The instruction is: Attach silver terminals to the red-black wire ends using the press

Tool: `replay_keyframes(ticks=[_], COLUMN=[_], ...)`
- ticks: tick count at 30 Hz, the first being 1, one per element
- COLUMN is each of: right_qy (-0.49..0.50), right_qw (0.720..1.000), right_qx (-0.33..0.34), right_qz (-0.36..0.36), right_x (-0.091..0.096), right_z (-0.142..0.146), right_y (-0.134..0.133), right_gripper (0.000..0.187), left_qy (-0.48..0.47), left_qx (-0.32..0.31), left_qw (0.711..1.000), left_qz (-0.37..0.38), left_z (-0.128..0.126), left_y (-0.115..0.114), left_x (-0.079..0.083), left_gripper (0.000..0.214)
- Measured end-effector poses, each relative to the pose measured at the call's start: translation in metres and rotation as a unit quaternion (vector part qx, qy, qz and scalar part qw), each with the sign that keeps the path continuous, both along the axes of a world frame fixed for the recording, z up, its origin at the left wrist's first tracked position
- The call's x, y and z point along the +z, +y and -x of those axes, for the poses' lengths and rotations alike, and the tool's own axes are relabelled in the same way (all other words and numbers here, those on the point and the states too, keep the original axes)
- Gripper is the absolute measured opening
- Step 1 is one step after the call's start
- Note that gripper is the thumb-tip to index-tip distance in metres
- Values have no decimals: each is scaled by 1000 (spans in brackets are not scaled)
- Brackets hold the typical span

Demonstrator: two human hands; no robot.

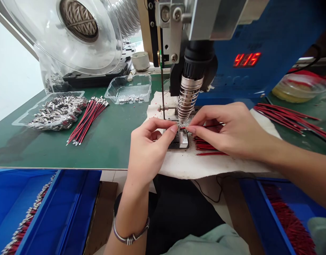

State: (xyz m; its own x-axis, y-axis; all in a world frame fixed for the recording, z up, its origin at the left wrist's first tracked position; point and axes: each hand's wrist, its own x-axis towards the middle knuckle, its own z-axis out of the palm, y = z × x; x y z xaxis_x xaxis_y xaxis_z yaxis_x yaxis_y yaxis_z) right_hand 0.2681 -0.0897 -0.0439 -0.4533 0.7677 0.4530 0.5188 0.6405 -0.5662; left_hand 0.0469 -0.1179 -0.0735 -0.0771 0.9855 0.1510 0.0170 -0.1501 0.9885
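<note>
Metal caps fill a clear tray beside bundled red-black wires.

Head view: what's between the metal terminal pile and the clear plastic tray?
A bundle of red and black wires lies on the green mat between the terminal pile and the clear tray; the head view shows it.

Electronics assembly workshop: soldering machine (readout lit), wire bundles, parts bins.

A thin silver bracelet circles the wrist of the left hand; both forearms are bare, and the garment is pale green.
</note>
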Motion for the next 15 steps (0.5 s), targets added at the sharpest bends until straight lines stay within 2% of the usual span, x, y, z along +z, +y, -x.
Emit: replay_keyframes(ticks=[7, 15], right_qy=[13, 19], right_qw=[999, 999], right_qx=[-18, -17], right_qz=[29, 30], right_x=[0, -2], right_z=[2, 2], right_y=[-2, -3], right_gripper=[20, 18], left_qy=[10, 16], left_qx=[0, 3], left_qw=[1000, 1000], left_qz=[-7, 3], left_z=[0, 1], left_y=[1, 1], left_x=[2, 0], left_gripper=[12, 12])
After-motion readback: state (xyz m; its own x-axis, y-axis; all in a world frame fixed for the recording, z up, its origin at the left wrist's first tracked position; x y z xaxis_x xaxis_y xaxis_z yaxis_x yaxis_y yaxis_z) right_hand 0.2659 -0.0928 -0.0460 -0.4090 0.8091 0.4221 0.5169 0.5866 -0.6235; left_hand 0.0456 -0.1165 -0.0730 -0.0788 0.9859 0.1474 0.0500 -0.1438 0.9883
